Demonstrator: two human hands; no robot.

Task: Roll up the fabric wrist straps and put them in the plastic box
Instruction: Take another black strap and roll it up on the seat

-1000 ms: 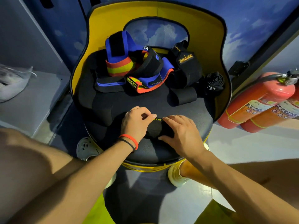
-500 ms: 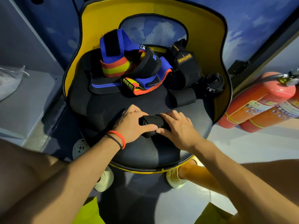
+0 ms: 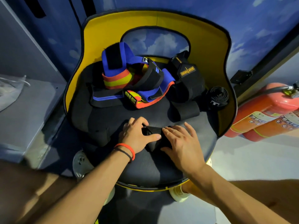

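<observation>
Black strap (image 3: 153, 130) lies on the near seat (image 3: 145, 167): left hand (image 3: 137, 138) pinches its left end, right hand (image 3: 181, 143) presses it with spread fingers. Best practice: tight turns, edges aligned.

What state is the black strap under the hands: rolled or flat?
Mostly rolled: the black strap is a thick bundle, left hand gripping, right hand pressing it.
</observation>
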